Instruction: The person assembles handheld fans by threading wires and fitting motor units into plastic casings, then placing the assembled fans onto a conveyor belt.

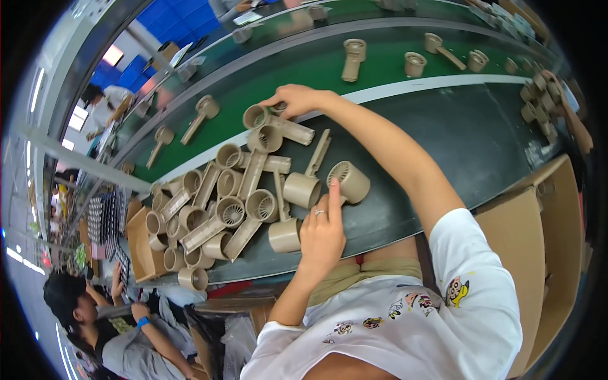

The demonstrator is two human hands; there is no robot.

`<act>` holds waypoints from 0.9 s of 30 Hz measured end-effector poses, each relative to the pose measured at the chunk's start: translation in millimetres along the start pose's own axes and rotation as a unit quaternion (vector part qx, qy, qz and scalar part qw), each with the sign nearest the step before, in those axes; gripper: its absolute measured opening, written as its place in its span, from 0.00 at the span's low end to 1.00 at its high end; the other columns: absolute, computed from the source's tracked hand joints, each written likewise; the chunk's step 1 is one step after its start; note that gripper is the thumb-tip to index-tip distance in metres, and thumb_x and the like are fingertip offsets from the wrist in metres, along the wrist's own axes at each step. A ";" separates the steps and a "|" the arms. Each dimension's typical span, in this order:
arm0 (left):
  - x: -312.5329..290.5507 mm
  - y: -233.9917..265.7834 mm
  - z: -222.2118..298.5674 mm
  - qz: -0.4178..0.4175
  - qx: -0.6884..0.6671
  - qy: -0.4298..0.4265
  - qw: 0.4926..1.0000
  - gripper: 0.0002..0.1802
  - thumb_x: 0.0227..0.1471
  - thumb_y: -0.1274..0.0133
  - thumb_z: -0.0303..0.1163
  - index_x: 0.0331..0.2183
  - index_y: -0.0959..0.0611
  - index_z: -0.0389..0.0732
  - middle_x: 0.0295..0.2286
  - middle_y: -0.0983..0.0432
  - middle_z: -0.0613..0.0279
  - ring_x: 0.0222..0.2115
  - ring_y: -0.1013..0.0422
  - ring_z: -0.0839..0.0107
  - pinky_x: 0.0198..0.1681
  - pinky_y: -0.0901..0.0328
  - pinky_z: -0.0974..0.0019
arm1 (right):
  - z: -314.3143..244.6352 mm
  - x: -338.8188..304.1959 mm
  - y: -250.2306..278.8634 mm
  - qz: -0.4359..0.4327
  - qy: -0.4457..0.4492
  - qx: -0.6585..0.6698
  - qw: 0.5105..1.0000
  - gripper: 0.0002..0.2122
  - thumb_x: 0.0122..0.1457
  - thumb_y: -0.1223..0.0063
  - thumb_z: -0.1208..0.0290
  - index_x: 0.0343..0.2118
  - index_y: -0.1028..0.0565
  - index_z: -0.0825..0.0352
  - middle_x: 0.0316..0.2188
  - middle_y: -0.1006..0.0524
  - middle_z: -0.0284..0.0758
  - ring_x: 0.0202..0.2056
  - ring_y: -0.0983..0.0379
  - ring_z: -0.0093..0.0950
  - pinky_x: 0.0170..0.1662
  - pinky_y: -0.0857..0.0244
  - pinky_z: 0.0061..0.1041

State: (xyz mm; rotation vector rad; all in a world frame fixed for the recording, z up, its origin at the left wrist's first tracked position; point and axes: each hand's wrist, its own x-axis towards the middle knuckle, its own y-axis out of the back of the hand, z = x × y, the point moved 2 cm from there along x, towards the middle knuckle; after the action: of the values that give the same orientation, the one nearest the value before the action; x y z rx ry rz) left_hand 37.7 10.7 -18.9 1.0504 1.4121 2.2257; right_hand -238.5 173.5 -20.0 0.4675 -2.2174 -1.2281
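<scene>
A pile of beige plastic housings [246, 209], each a round cup with a long handle, covers the left of the dark worktable. My left hand [323, 235] has its index finger stretched against the cup of one housing [353, 182]. Its other fingers are curled where that housing's handle runs under the hand, so the grip is partly hidden. Reaching across to the pile's far edge, my right hand [296, 101] has its fingers bent down on another beige housing [278, 108], mostly covered by the hand. One more housing [303, 189] lies beside my left hand.
Beyond a white edge strip, a green conveyor belt [285, 76] carries several similar housings. Cardboard boxes stand at the right [513, 253] and left [142, 244] of the worktable [405, 209]. A co-worker [120, 323] sits at the lower left; another person's arm [573, 120] shows at far right.
</scene>
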 end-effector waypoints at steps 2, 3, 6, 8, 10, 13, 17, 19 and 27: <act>-2.4 0.2 -1.0 -0.009 0.037 0.016 0.999 0.43 0.39 0.51 0.16 0.60 0.39 0.32 0.36 0.25 0.51 0.30 0.26 0.59 0.33 0.29 0.62 | -22.1 4.1 -0.2 -0.034 -0.023 -0.028 0.999 0.34 0.39 0.42 0.69 0.56 0.30 0.47 0.35 0.21 0.39 0.40 0.24 0.39 0.41 0.31 0.36; -3.0 1.2 -1.9 -0.008 0.045 0.026 0.999 0.43 0.38 0.51 0.16 0.60 0.39 0.32 0.35 0.24 0.52 0.28 0.26 0.59 0.31 0.29 0.62 | -29.8 0.3 -0.8 -0.012 -0.009 -0.060 0.998 0.34 0.39 0.43 0.70 0.56 0.30 0.47 0.36 0.21 0.40 0.40 0.25 0.40 0.41 0.31 0.36; -1.8 4.5 -2.9 -0.015 -0.038 0.045 0.998 0.47 0.34 0.53 0.13 0.61 0.41 0.35 0.29 0.26 0.48 0.22 0.27 0.53 0.25 0.32 0.56 | -37.0 -23.1 22.1 0.002 -0.034 -0.139 0.990 0.34 0.40 0.42 0.73 0.57 0.31 0.53 0.41 0.26 0.43 0.45 0.30 0.42 0.45 0.32 0.39; 4.5 8.7 0.9 -0.052 -0.150 0.085 0.984 0.36 0.44 0.55 0.14 0.58 0.37 0.33 0.30 0.25 0.43 0.25 0.27 0.45 0.28 0.32 0.53 | -42.2 -58.8 51.3 0.064 -0.068 -0.160 0.983 0.31 0.40 0.43 0.74 0.54 0.29 0.56 0.42 0.26 0.41 0.45 0.30 0.42 0.46 0.32 0.38; 11.8 7.7 4.2 -0.072 -0.310 0.135 0.938 0.23 0.54 0.56 0.19 0.54 0.30 0.32 0.29 0.25 0.40 0.27 0.27 0.44 0.32 0.33 0.52 | -48.4 -106.9 80.1 0.106 -0.087 -0.179 0.974 0.26 0.41 0.42 0.74 0.49 0.25 0.59 0.43 0.26 0.39 0.47 0.31 0.40 0.49 0.34 0.35; 18.5 4.3 6.1 -0.213 -0.677 0.255 0.657 0.19 0.57 0.58 0.24 0.51 0.28 0.30 0.24 0.28 0.63 0.18 0.36 0.79 0.22 0.39 0.77 | -71.2 -184.7 95.0 0.142 -0.100 -0.156 0.972 0.21 0.42 0.46 0.82 0.43 0.24 0.62 0.44 0.25 0.36 0.47 0.32 0.39 0.50 0.36 0.34; 9.8 -3.4 3.1 -0.249 -0.879 0.237 0.331 0.17 0.48 0.57 0.19 0.43 0.28 0.28 0.23 0.31 0.53 0.13 0.39 0.76 0.15 0.42 0.76 | -119.3 -250.7 85.1 0.119 -0.182 -0.028 0.976 0.20 0.33 0.57 0.86 0.34 0.24 0.67 0.41 0.24 0.36 0.47 0.32 0.39 0.49 0.36 0.34; 5.9 -8.3 6.9 -0.251 -0.900 0.228 0.274 0.17 0.49 0.57 0.20 0.43 0.28 0.28 0.23 0.31 0.53 0.13 0.39 0.76 0.15 0.42 0.76 | -132.3 -273.0 72.1 0.102 -0.186 0.023 0.977 0.20 0.30 0.60 0.85 0.31 0.24 0.68 0.45 0.24 0.35 0.50 0.33 0.40 0.51 0.36 0.34; -5.6 -9.2 5.2 -0.174 -0.868 0.208 0.417 0.12 0.48 0.56 0.17 0.35 0.20 0.27 0.24 0.26 0.49 0.19 0.33 0.71 0.23 0.37 0.72 | -174.0 -292.6 42.6 0.365 -0.242 -0.241 0.866 0.26 0.37 0.29 0.63 0.43 0.24 0.64 0.47 0.24 0.37 0.49 0.30 0.37 0.45 0.31 0.32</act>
State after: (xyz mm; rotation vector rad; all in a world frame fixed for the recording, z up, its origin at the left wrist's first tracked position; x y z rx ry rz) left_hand 44.1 15.0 -28.1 -0.5667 -0.9378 2.0108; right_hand 97.4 239.8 2.6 -0.8945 -2.0039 -1.4592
